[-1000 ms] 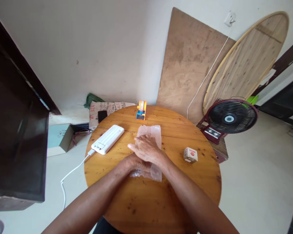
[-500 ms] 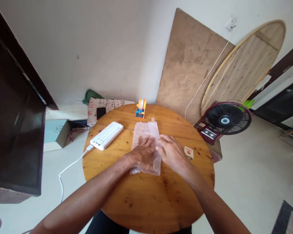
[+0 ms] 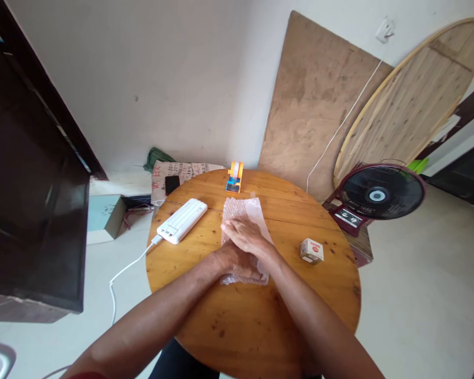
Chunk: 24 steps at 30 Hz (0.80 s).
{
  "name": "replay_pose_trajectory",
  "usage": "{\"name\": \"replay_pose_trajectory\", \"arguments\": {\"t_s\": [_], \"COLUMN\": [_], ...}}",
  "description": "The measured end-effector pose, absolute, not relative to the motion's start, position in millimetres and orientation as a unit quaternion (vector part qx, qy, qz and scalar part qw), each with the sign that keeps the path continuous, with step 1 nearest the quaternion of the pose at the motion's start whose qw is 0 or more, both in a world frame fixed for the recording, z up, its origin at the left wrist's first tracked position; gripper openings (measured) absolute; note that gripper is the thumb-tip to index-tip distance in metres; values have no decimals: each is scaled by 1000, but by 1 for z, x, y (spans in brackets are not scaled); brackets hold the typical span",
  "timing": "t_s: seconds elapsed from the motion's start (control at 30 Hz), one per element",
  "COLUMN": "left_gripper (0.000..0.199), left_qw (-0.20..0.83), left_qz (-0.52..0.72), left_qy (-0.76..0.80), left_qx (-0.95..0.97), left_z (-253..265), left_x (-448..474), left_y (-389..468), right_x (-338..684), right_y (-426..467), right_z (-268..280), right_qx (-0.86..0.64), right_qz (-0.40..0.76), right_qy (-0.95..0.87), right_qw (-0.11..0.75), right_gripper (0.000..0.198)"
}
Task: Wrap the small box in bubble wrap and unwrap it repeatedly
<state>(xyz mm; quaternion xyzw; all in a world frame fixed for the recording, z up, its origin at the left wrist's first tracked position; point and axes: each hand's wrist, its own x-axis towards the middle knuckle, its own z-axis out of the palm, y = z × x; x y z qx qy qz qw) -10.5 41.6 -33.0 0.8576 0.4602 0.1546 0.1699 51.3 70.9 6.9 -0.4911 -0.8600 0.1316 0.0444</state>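
Note:
A clear bubble-wrap sheet or pouch [image 3: 231,208] lies on the round wooden table [image 3: 221,326], with a smoother translucent strip along its right side. My left hand [image 3: 239,261] rests flat at its lower half; whether part of it is under the plastic, I cannot tell. Across it lies my right hand [image 3: 245,235], its fingers stretched out together and pointing left, holding nothing. This hand hides most of my left fingers. A short piece of clear tape [image 3: 253,195] shows at the far edge of the bubble wrap.
An orange and blue tape dispenser [image 3: 234,177] stands at the table's far edge. At left lies a white power bank [image 3: 182,220] with a cable [image 3: 132,266]. A small box [image 3: 312,250] sits at right. Beyond the table are a phone [image 3: 172,184] and a fan [image 3: 381,193].
My right hand has moved left from the bubble wrap's right edge onto my left hand. The small box is no longer partly hidden by my right arm. The view has shifted slightly.

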Motion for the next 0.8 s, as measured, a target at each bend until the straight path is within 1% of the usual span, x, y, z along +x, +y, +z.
{"name": "replay_pose_trajectory", "arguments": {"t_s": [0.07, 0.2, 0.27, 0.33, 0.37, 0.47, 0.57, 0.63, 0.8], "left_gripper": [71, 98, 105, 98, 91, 60, 43, 40, 56], "left_qw": [186, 196, 198, 201, 202, 190, 152, 129, 125], "left_qz": [128, 78, 60, 58, 64, 115, 163, 161, 107], "left_qy": [431, 413, 406, 404, 406, 421, 461, 486, 483], "left_qx": [873, 886, 890, 890, 889, 879, 859, 849, 860], "left_z": [-34, -29, -26, -26, -26, -25, -24, -25, -32], "left_x": [-24, -32, -32, -34, -34, -37, -39, -41, -50], "left_y": [42, 43, 45, 47, 48, 50, 55, 60, 73], "right_x": [66, 103, 121, 136, 141, 148, 148, 147, 148], "right_y": [76, 76, 75, 72, 71, 68, 66, 65, 65], "right_z": [2, -11, -18, -25, -28, -36, -38, -38, -39], "right_qx": [-533, -598, -618, -621, -618, -612, -615, -618, -621], "right_qz": [82, 35, 26, 14, 6, -11, -9, -4, 3], "right_qy": [-839, -797, -783, -781, -784, -788, -785, -783, -780], "right_qw": [70, 76, 70, 63, 61, 63, 70, 72, 77], "right_gripper": [44, 44, 46, 46, 46, 47, 48, 49, 50]}}
